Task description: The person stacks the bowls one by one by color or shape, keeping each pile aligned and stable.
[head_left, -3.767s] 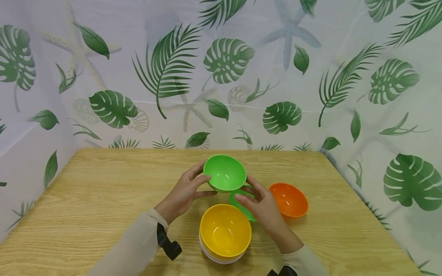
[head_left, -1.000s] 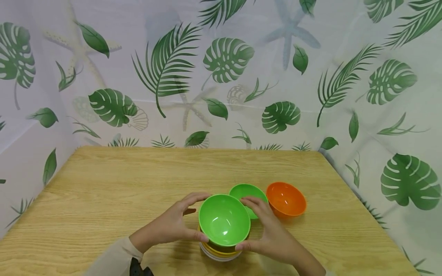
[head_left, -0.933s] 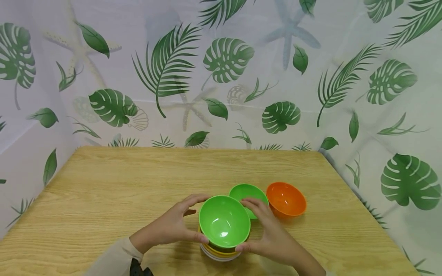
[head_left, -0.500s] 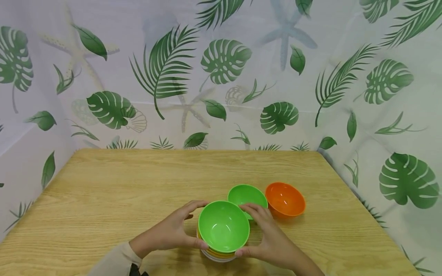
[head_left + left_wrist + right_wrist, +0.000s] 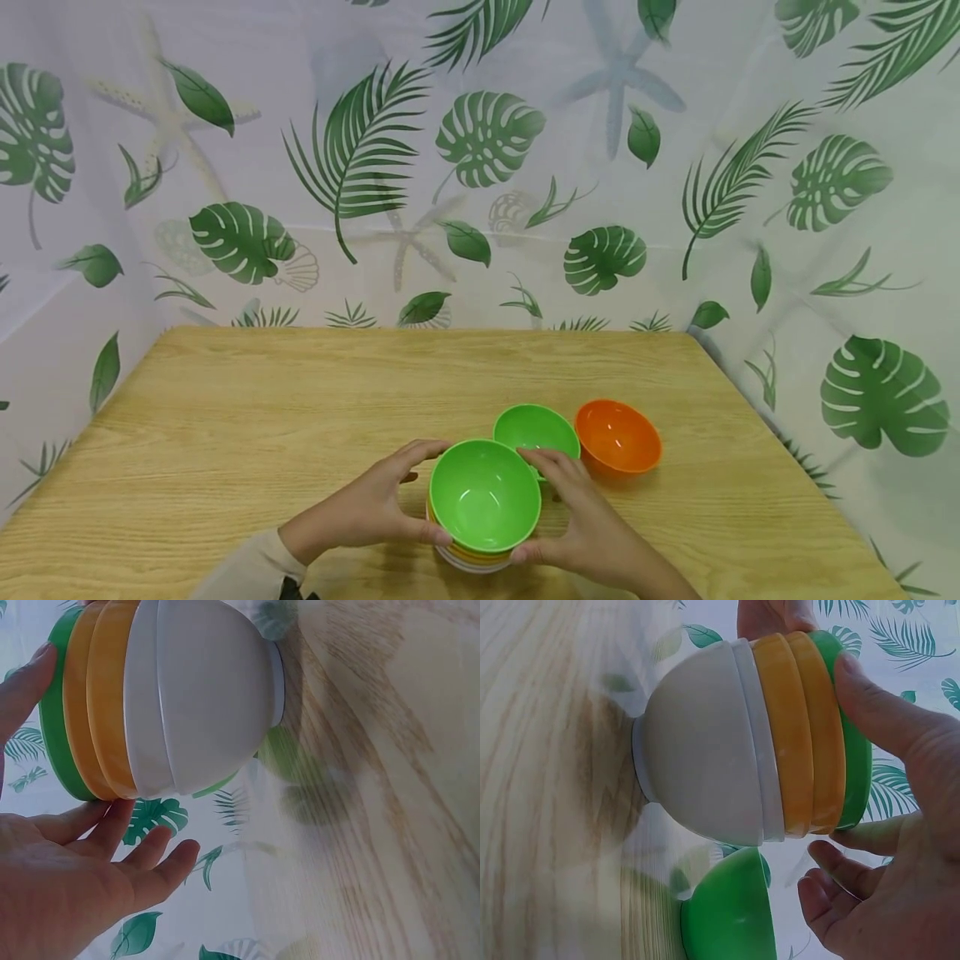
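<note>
A green bowl sits nested at the top of an upright stack in the head view. Beneath it, the left wrist view shows two yellow-orange bowls and two white bowls, the lowest standing on the table. My left hand holds the green bowl's left side, thumb at the near rim and fingers round the far side. On the opposite side, my right hand holds the same bowl with thumb and fingertips. In the right wrist view, its lower fingers curl loosely beside the stack, apart from it.
Right behind the stack stands a second green bowl on the wooden table. An orange bowl, slightly tilted, is beside it to the right. Leaf-printed cloth hangs along the table's back and sides.
Earlier, both hands held the green bowl in the air behind the yellow bowl. It has come nearer and down onto the stack, settling slightly lower over the last second.
</note>
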Motion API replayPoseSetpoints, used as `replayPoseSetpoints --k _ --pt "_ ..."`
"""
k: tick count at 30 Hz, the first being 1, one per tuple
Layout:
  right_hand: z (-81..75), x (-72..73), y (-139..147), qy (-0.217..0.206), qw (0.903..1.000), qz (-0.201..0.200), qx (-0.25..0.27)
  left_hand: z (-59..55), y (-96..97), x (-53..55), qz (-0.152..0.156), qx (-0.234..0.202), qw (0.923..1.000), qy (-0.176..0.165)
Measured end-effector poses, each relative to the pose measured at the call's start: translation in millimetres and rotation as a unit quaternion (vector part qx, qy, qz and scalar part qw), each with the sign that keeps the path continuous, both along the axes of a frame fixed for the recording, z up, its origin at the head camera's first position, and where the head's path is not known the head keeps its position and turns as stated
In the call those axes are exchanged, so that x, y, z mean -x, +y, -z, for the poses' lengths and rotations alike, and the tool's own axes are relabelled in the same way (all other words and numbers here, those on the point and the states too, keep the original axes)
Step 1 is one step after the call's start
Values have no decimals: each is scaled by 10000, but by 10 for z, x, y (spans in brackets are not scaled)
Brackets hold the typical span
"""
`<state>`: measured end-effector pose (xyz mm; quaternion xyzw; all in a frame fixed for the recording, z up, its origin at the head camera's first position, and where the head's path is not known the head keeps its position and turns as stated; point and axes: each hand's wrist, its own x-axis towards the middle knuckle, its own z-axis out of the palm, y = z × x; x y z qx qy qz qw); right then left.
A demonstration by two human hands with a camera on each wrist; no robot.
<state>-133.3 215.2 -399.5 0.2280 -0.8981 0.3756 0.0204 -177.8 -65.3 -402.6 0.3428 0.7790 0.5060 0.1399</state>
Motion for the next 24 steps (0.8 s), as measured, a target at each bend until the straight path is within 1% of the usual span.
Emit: replayPoseSetpoints --k 4,8,16,19,22,24 --pt "7 -8 6 -14 10000 19 -68 -5 9 -3 55 -75 9999 -144" --pt "3 -15 15 -87 9999 38 -105 -13 12 -8 72 -106 9997 -199" --pt "-5 -24 31 -82 9998 -160 -127 -41 12 -41 6 44 10000 30" --pt "-10 -23 43 -131 9996 -239 -81 -58 6 -53 -17 172 9999 11" --pt "-28 -23 69 -247 9995 -38 169 -86 1 -71 -54 323 9995 2" --pt "-45 -15 95 -266 9977 362 505 -112 0 -81 -145 384 9991 87"
